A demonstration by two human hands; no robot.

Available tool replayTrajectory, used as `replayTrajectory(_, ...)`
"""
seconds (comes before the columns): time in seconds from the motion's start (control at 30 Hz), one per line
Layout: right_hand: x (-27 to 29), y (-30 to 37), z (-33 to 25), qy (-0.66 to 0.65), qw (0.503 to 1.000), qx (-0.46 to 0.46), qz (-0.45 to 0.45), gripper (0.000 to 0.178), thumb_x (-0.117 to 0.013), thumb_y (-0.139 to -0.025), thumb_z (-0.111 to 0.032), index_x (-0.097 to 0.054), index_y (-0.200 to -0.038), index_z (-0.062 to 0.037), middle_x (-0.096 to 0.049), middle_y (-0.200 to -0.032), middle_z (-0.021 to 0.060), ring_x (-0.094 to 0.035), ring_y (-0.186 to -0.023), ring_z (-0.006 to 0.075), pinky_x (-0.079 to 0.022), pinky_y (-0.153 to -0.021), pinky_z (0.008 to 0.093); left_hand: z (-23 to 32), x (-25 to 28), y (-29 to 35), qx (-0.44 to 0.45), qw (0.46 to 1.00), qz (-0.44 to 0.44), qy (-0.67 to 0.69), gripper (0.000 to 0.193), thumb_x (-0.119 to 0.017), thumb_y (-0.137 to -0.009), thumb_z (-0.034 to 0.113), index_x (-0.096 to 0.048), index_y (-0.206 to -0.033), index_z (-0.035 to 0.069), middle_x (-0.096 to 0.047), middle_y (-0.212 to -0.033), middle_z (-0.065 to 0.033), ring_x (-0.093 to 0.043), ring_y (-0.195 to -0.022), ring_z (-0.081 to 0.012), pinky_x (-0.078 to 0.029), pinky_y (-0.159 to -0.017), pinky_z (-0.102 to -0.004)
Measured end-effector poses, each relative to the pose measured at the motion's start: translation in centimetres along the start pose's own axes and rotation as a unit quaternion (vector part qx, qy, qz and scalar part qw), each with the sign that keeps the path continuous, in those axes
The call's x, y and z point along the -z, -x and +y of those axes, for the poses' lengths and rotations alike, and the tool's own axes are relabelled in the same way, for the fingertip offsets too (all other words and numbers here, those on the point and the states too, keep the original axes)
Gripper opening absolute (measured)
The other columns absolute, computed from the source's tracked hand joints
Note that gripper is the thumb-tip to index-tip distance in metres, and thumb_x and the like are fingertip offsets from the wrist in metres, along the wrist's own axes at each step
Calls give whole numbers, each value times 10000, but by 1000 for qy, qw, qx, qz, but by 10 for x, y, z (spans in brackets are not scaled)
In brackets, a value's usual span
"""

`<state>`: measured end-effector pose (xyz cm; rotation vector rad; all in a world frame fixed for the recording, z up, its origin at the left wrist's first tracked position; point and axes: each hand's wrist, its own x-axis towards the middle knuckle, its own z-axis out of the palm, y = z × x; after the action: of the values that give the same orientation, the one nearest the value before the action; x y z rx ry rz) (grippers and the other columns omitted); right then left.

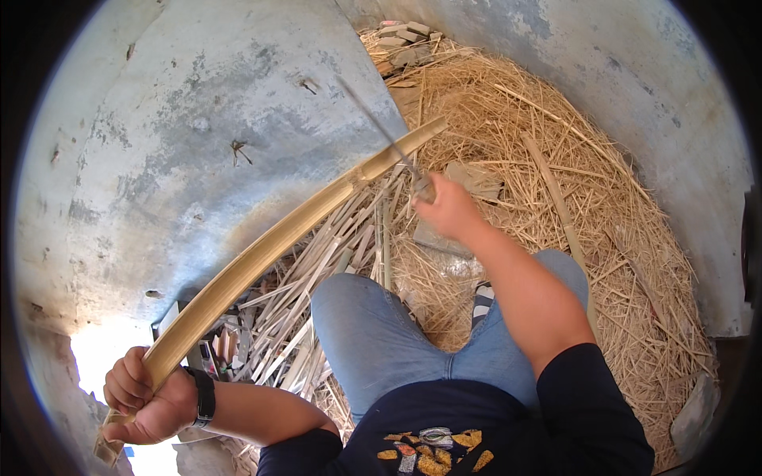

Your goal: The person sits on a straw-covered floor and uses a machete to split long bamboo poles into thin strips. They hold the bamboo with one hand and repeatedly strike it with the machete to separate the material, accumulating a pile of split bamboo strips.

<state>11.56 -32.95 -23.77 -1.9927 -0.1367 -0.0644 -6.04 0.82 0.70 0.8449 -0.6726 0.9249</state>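
Observation:
A long split bamboo strip [274, 246] runs slantwise from the lower left up to the middle, its hollow inner face showing. My left hand [151, 397] is wrapped round its lower end. In my right hand [448, 208] is the handle of a knife [379, 127] with a long, narrow blade, somewhat blurred. The blade points up and to the left and crosses the strip near its far end; whether it touches the bamboo I cannot tell.
Straw-like bamboo shavings [571, 135] cover the floor to the right. A pile of thin split sticks [317, 274] lies left of my knees. Another bamboo length [556, 194] rests on the shavings. Worn plaster walls [238, 103] stand close; bricks [409, 40] are stacked in the far corner.

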Motion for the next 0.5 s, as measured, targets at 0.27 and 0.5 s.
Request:
replayTrajectory(0.27,-8,19,-28,-3,963,124,-237,365,-650,-811,-203,-593,-1128,-33,-675,-822,175,-674,-796,284,-524,-710,398,-21,-11,4,56,988,-133,62,478,-817,-645,414,-396,-639,186,-359,-526,87,-320,-453,-41,-236,-485,-212)
replayTrajectory(0.5,-20,18,-20,75,979,100,-163,354,-627,-786,-166,-578,-1101,-11,-680,-886,184,-672,-842,319,-530,-748,411,-31,-12,7,70,984,-146,79,485,-828,-637,418,-403,-653,188,-355,-525,88,-309,-439,-34,-229,-460,-207)
